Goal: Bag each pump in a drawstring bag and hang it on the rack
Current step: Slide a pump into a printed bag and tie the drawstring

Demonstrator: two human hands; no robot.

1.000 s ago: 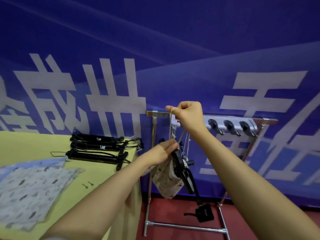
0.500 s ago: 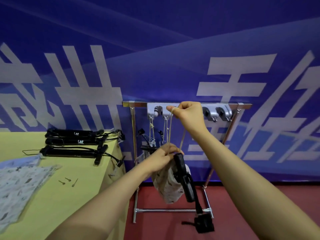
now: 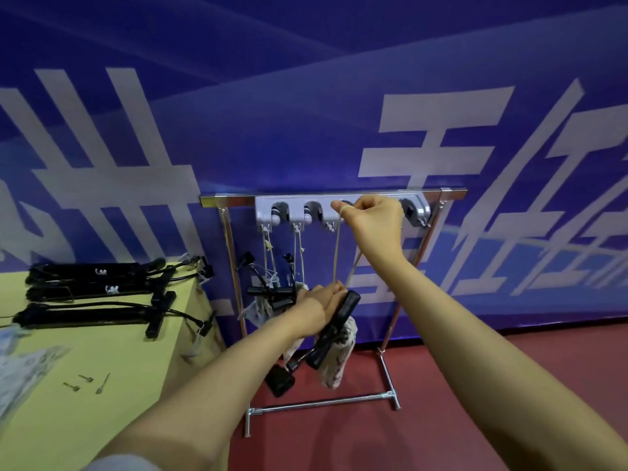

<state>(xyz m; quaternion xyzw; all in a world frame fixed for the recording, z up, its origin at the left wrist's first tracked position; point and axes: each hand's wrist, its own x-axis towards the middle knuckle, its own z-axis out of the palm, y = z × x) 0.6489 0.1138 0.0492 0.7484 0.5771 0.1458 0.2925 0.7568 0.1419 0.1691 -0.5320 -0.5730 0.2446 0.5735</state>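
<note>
My right hand pinches the beige drawstring up at the grey hook strip of the metal rack, by the third hook. My left hand grips the top of a patterned drawstring bag with a black pump sticking out of it. The bag hangs below my left hand, in front of the rack. Two bagged pumps hang by their cords from the first two hooks on the left. Three bare black pumps lie on the yellow table.
Patterned cloth bags lie at the table's left edge, with three small metal needles nearby. A blue banner wall stands right behind the rack. The floor is red. One free clip shows at the strip's right end.
The view has swung right and closer to the rack. My right hand has carried the drawstring rightward along the hook strip, and my left hand has followed with the bagged pump.
</note>
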